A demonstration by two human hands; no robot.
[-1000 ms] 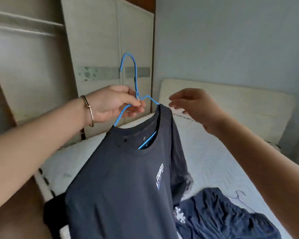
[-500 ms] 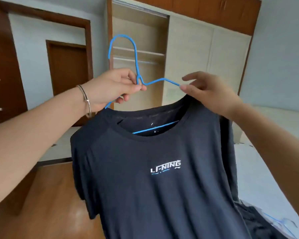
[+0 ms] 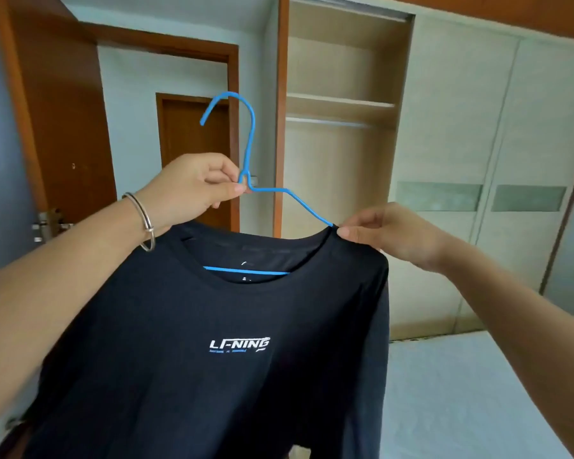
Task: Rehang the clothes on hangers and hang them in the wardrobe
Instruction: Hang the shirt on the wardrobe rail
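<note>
Metal bangle [image 3: 144,220], smooth and round, sits on the left wrist. Left hand [image 3: 189,187] pinches the thin blue wire hanger [image 3: 251,137] at its twisted neck; the hook rises at 12 o'clock from the fingers. Dark matte knit T-shirt [image 3: 212,326] with white chest print hangs on the hanger, at 6 o'clock below both hands. Right hand [image 3: 388,233] pinches the collar seam where the hanger's sloped arm enters the fabric. Pale wood-grain wardrobe [image 3: 338,180] stands open behind, at 1 o'clock.
</note>
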